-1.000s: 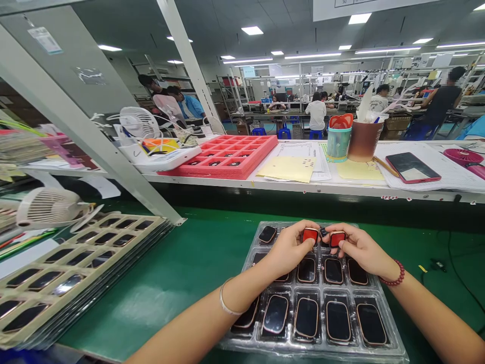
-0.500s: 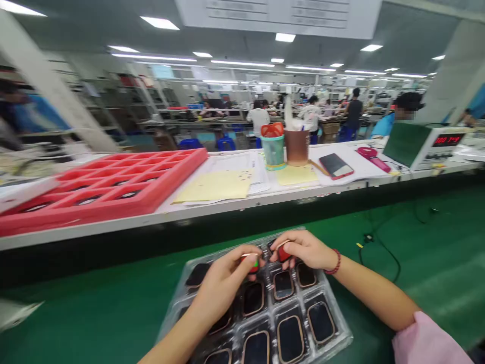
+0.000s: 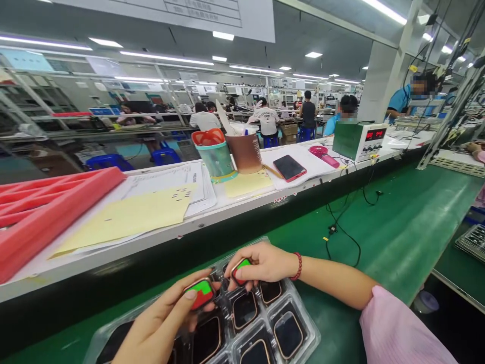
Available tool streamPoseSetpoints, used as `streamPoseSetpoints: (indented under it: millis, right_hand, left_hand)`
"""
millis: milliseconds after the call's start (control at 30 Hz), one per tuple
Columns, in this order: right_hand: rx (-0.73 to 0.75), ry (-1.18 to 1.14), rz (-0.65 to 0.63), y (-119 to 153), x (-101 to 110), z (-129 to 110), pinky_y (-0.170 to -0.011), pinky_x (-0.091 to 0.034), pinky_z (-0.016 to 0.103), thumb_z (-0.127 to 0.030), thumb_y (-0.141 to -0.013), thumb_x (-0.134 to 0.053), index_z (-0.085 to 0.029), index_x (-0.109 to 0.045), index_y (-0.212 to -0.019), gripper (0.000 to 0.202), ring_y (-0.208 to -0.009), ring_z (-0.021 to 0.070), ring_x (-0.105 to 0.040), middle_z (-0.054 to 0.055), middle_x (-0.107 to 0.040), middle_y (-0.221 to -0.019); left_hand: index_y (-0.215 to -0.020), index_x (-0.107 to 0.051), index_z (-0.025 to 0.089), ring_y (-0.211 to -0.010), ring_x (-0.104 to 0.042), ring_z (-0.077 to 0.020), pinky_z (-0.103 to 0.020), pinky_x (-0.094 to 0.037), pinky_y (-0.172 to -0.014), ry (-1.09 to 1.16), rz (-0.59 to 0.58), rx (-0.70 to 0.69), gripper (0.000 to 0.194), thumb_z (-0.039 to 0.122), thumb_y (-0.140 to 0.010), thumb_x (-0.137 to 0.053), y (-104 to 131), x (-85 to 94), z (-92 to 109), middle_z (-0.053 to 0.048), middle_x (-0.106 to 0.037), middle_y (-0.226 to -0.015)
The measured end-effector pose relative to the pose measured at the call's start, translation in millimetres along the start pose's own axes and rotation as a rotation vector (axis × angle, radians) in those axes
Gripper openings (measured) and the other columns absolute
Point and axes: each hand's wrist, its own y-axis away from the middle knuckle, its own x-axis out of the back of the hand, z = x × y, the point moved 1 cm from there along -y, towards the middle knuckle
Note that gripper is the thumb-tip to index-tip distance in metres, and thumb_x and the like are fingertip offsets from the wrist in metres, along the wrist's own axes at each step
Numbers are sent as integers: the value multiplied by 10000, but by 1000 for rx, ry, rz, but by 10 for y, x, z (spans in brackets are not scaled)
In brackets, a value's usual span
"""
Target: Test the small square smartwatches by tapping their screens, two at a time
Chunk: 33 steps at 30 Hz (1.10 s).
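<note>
My left hand (image 3: 166, 313) is closed on a smartwatch case (image 3: 200, 293) with a rounded gold rim. Its lit screen is part green, part red, and my thumb lies on it. In my right hand (image 3: 257, 263) is a second smartwatch case (image 3: 241, 270), gripped between thumb and fingers, also lit green and red. Both hands hover over a clear plastic tray (image 3: 312, 333). Several dark-screened watch cases sit in its pockets, among them one watch case (image 3: 288, 334) at the right. The tray's left part is partly hidden by my left hand.
Above the green bench (image 3: 397, 222) runs a white shelf. On it are a red foam tray (image 3: 76, 202), yellow paper (image 3: 129, 222), a teal cup (image 3: 215, 161), a brown cup (image 3: 244, 154), a phone (image 3: 290, 167) and a power supply (image 3: 359, 141). Black cables (image 3: 341, 232) lie right. Co-workers sit beyond.
The view has swung to the right, so the shelf items and tray appear farther left. Both held screens now show more green beside the red. Each hand still grips its watch case.
</note>
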Motion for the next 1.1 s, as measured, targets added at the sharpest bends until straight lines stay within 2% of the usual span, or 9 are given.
streamPoseSetpoints:
  millis: [133, 233, 300, 467, 633, 700, 833, 1100]
  right_hand:
    - [12, 5, 42, 18, -41, -26, -469, -451, 150, -165, -788, -592, -159, -585, -999, 211, -526, 57, -562, 11, -649, -810]
    - [9, 26, 59, 41, -81, -59, -480, -461, 173, -133, -754, -591, -163, -568, -996, 245, -539, 72, -569, 12, -645, -806]
    - [34, 34, 55, 56, -92, -71, -534, -488, 197, -112, -742, -588, -170, -548, -1034, 300, -589, 80, -585, 26, -645, -875]
    - [48, 65, 4, 77, -87, -57, -603, -517, 236, -109, -782, -541, -192, -516, -1100, 330, -654, 98, -590, 40, -624, -948]
    - [20, 90, -27, 92, -93, -51, -627, -512, 245, -103, -785, -541, -209, -501, -1085, 320, -688, 108, -582, 38, -600, -974]
    - [16, 104, -32, 95, -97, -47, -633, -508, 251, -107, -785, -546, -213, -502, -1086, 322, -692, 114, -580, 37, -596, -973]
    - [14, 134, -28, 99, -105, -36, -636, -493, 256, -131, -793, -561, -211, -506, -1100, 322, -726, 132, -575, 37, -604, -944]
    - [35, 174, -29, 105, -90, -63, -670, -464, 265, -213, -817, -596, -183, -546, -982, 175, -771, 152, -584, 28, -616, -840]
  left_hand:
    - [-1112, -603, 176, -594, -591, -160, -275, -495, -558, 69, -39, 39, 500, 481, -715, -598, 90, -66, 220, -42, -696, -844]
    - [-1134, -574, 140, -603, -575, -141, -260, -469, -550, 122, -73, 41, 487, 430, -742, -574, 134, -115, 297, -59, -675, -860]
    - [-1131, -561, 140, -707, -614, -164, -238, -451, -530, 192, -76, 27, 461, 382, -739, -577, 142, -134, 286, -86, -654, -977]
    - [-1174, -510, 149, -750, -637, -158, -209, -427, -526, 288, -141, 25, 422, 209, -757, -534, 146, -154, 194, -89, -643, -991]
    - [-1120, -532, 153, -789, -616, -133, -283, -496, -731, 355, -150, -24, 435, 68, -693, -528, 149, -177, 150, -71, -626, -1009]
    - [-1084, -540, 151, -801, -605, -137, -305, -499, -768, 372, -141, -53, 419, 57, -676, -536, 144, -184, 130, -66, -623, -983]
    - [-1064, -542, 155, -780, -590, -144, -293, -492, -715, 330, -123, -94, 373, 94, -695, -548, 134, -185, 90, -59, -620, -929]
    - [-1028, -553, 145, -746, -570, -143, -286, -475, -686, 277, -124, -93, 293, 158, -736, -567, 149, -170, 109, -52, -609, -875]
